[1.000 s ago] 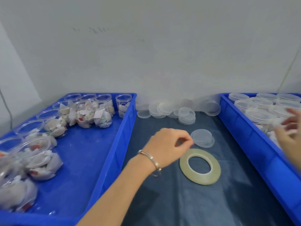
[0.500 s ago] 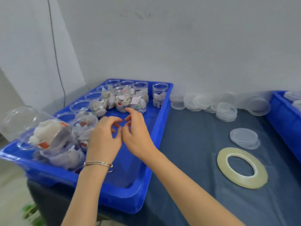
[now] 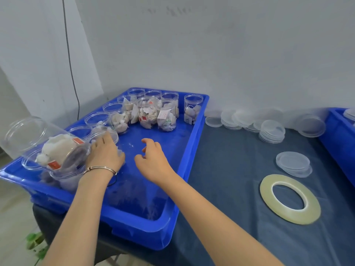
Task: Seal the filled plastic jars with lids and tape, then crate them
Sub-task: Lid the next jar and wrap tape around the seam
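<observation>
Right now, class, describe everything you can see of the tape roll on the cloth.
The tape roll is a flat, wide ring of pale yellowish, translucent tape with a thin white core inside and a large open centre. It lies flat on the dark blue cloth, in front of a stack of clear lids. Neither hand touches it.

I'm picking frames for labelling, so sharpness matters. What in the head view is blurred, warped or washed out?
Head view: light is even and soft with faint shadows; the tilted jar at the left edge looks stretched by the wide angle; the clear lids against the wall are hard to separate; left hand and right hand are fairly sharp.
</observation>
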